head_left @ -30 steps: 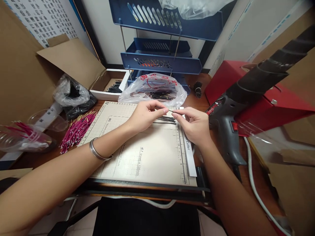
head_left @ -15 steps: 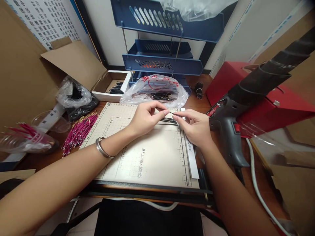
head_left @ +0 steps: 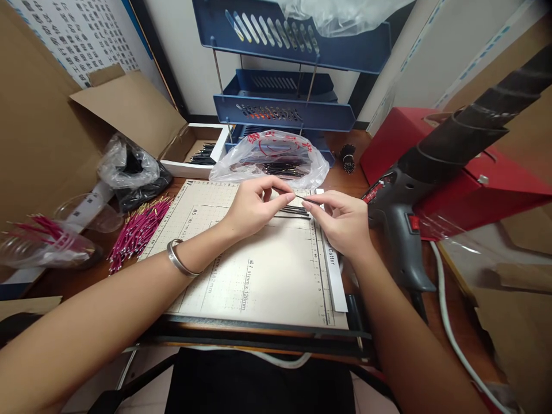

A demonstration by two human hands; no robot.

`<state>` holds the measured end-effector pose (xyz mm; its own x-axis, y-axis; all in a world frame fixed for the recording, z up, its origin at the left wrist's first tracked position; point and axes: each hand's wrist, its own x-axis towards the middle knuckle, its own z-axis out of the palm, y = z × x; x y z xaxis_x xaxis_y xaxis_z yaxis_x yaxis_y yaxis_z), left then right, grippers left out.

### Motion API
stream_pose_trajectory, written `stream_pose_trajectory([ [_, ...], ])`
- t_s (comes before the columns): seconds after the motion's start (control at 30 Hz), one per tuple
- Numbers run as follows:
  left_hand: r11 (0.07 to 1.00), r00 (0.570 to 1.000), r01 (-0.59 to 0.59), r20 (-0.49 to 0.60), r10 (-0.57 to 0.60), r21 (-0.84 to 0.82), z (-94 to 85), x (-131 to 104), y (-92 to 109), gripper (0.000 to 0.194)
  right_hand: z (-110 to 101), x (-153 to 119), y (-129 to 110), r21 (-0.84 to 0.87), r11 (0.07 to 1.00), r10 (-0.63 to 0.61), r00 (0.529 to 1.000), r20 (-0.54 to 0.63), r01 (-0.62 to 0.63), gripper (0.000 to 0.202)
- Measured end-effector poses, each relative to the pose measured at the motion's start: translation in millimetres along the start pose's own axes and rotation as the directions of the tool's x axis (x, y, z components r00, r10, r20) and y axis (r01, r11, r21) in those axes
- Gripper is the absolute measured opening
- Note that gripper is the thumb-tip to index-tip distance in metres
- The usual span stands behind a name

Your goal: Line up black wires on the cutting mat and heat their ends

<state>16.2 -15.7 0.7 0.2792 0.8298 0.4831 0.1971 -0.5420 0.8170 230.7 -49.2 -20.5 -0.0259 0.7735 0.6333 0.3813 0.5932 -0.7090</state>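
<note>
Between both hands runs a thin black wire [head_left: 299, 197], held above the far right part of a cream paper cutter board [head_left: 276, 276]. My left hand [head_left: 254, 208] pinches one end between thumb and forefinger. On the other end my right hand [head_left: 342, 221] has its thumb and fingertips closed. Just beneath the hands, several black wires [head_left: 293, 211] lie side by side on the board. The tips of the held wire are partly covered by fingers.
An open plastic bag [head_left: 276, 161] of black wires sits behind the board. Magenta wires [head_left: 140, 230] are piled at left, near a plastic cup [head_left: 52, 241]. To the right stand a heat gun [head_left: 407, 230] and a red box [head_left: 478, 190]. Blue shelves [head_left: 284, 109] rise behind.
Both hands keep nearly the same pose on the wire. The whole view has shifted very slightly; nothing else has visibly moved.
</note>
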Motion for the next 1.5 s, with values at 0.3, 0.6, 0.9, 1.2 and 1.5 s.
stream_pose_trajectory([
  [0.3,1.0,0.999,0.027,-0.017,-0.027,-0.008,0.7,0.2,1.3,0.019,-0.3,-0.1,-1.6,-0.027,0.999,0.021,0.999,0.025,-0.02,0.011],
  [0.6,0.967,0.97,0.236,0.084,-0.229,-0.092,1.9,0.6,-3.5,0.023,-4.2,2.0,-3.3,-0.155,0.984,0.101,0.992,0.074,-0.088,0.015],
  [0.9,0.956,0.981,0.192,0.013,-0.194,-0.221,5.0,2.5,5.4,0.045,-2.8,3.9,-13.3,0.062,0.968,0.238,0.967,0.086,-0.244,0.02],
  [1.2,0.951,0.96,0.195,0.247,-0.134,-0.24,3.1,-4.5,15.1,0.055,-0.7,3.6,-26.3,0.218,0.936,0.217,0.94,0.261,-0.277,0.018],
  [1.5,0.953,0.945,0.172,0.315,-0.089,-0.249,1.2,-4.1,21.1,0.059,-5.1,4.0,-27.8,0.282,0.879,0.271,0.89,0.366,-0.384,0.029],
])
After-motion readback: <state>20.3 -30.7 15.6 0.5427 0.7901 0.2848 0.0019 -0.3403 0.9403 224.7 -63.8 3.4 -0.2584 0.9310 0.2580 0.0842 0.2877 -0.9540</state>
